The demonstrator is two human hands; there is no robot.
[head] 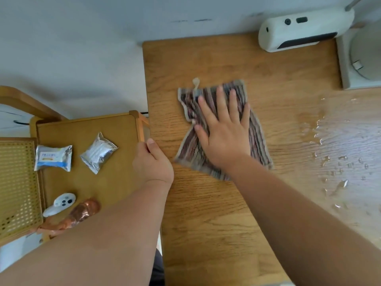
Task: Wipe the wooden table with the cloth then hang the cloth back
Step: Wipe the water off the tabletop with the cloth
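A striped cloth [257,139] with a small hanging loop at its far edge lies flat on the wooden table [206,213]. My right hand [224,131] presses down on the cloth with straight, spread fingers. My left hand [152,162] rests at the table's left edge, thumb on top and the other fingers hidden over the edge. A patch of spilled water [340,153] glistens on the table to the right of the cloth.
A white device [305,29] lies at the table's far right, beside a white fan base [358,65]. A lower side table [86,129] on the left carries two foil packets [53,157] [99,152], a white controller [59,203] and a copper wrapper [80,213].
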